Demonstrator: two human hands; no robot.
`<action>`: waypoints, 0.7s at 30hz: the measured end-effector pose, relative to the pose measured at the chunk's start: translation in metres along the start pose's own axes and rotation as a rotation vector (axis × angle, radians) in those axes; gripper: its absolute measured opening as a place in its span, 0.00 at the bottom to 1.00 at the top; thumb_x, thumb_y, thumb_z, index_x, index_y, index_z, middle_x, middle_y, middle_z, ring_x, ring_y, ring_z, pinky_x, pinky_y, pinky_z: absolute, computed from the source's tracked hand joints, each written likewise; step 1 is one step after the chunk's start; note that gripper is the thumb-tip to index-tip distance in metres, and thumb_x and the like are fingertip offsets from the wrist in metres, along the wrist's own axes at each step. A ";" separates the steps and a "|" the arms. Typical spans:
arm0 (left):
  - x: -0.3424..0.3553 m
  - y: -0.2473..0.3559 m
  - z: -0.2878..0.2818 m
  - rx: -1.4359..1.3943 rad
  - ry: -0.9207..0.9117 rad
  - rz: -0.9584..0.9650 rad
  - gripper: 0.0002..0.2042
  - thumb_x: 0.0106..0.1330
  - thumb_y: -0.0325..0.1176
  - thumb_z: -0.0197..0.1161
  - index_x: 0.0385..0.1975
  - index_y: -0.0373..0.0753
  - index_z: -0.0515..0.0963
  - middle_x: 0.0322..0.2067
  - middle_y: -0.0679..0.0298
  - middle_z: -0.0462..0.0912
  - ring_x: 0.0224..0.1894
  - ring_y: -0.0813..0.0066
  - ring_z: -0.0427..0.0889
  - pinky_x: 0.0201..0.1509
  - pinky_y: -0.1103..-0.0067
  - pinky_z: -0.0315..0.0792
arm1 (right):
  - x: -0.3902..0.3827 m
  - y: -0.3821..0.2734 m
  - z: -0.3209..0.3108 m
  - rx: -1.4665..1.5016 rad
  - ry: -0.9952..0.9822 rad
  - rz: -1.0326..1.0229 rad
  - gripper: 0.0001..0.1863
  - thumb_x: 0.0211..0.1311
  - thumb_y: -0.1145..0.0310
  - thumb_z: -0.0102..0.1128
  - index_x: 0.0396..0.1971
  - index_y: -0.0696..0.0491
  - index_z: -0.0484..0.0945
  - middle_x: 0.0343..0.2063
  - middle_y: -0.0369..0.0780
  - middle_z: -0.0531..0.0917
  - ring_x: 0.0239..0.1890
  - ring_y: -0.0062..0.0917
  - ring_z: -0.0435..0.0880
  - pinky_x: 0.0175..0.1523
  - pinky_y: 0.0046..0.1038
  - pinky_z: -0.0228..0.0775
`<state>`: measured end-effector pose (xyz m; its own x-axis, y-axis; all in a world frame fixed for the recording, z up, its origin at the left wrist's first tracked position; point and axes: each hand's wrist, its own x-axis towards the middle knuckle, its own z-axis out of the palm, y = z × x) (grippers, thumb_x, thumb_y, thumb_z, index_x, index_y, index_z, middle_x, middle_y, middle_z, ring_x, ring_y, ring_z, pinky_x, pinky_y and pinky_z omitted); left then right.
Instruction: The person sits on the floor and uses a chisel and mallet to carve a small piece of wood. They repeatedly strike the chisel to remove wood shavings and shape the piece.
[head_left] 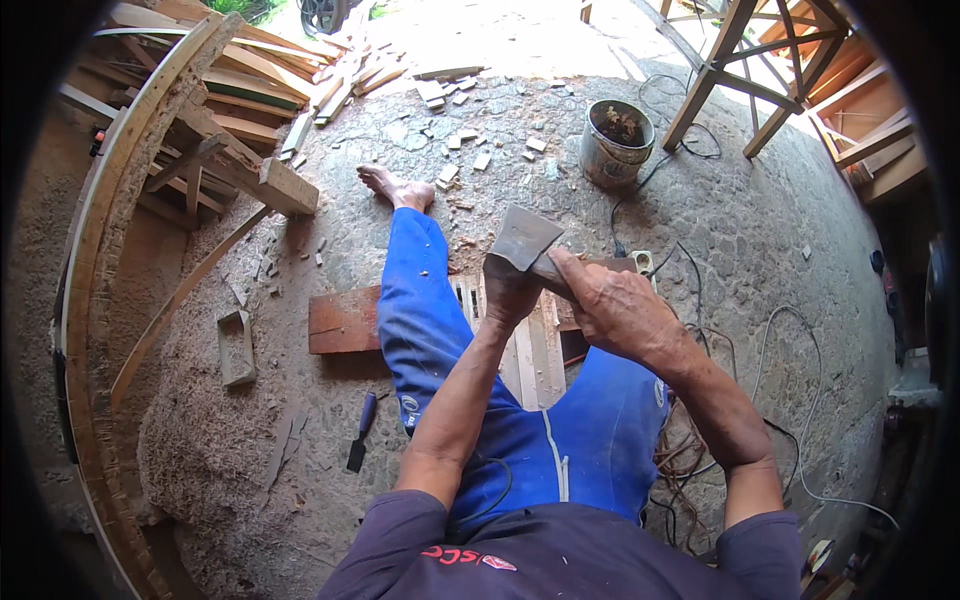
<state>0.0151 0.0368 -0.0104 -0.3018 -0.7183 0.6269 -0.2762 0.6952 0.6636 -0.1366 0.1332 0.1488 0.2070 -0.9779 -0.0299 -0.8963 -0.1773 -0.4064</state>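
A hatchet with a broad grey metal head (527,238) is held above my lap, and my right hand (622,308) is wrapped round its handle close to the head. Just under that head is my left hand (512,296), which looks closed; the hatchet covers its fingers and whatever they hold. Below both hands, pale wooden strips (532,362) lie between my blue-trousered legs. Slots show in the wood near its far end. A reddish-brown plank (342,322) passes crosswise beneath my legs.
On the left lie a blue-handled chisel (362,432) and a small rectangular wooden frame (236,348). A curved wooden beam (92,290) runs along that side. Ahead are scattered offcuts (482,160) and a grey bucket (616,146). Tangled cables (690,440) lie to the right, below wooden legs (712,75).
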 end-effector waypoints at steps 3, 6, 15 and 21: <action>-0.016 0.014 0.002 -0.353 0.016 -0.209 0.09 0.55 0.29 0.71 0.35 0.39 0.82 0.28 0.61 0.84 0.31 0.59 0.85 0.39 0.70 0.78 | -0.017 -0.009 -0.005 0.232 0.216 -0.093 0.31 0.65 0.67 0.64 0.67 0.50 0.64 0.36 0.54 0.86 0.38 0.50 0.88 0.38 0.47 0.79; -0.015 -0.010 -0.006 0.213 -0.041 0.185 0.05 0.54 0.29 0.69 0.26 0.40 0.78 0.24 0.61 0.81 0.28 0.59 0.82 0.35 0.69 0.76 | -0.018 -0.037 -0.059 0.368 0.504 -0.082 0.29 0.65 0.66 0.68 0.64 0.51 0.67 0.35 0.50 0.86 0.33 0.42 0.88 0.34 0.41 0.78; -0.001 0.004 -0.008 0.090 -0.153 -0.112 0.06 0.56 0.34 0.68 0.26 0.40 0.79 0.25 0.60 0.82 0.27 0.60 0.84 0.34 0.68 0.77 | -0.019 -0.036 -0.051 0.039 0.808 -0.205 0.25 0.64 0.77 0.56 0.60 0.55 0.63 0.27 0.46 0.79 0.24 0.36 0.84 0.30 0.39 0.79; -0.008 0.006 -0.013 -0.333 -0.042 -0.240 0.10 0.60 0.34 0.75 0.32 0.35 0.82 0.28 0.61 0.86 0.29 0.70 0.84 0.37 0.71 0.77 | -0.052 -0.001 0.033 0.253 0.142 0.160 0.27 0.63 0.71 0.60 0.60 0.55 0.64 0.35 0.56 0.84 0.37 0.57 0.85 0.40 0.54 0.76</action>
<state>0.0279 0.0468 -0.0063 -0.3033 -0.8526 0.4256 -0.0350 0.4563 0.8891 -0.1338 0.1881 0.1210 -0.0018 -1.0000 0.0088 -0.7838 -0.0040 -0.6210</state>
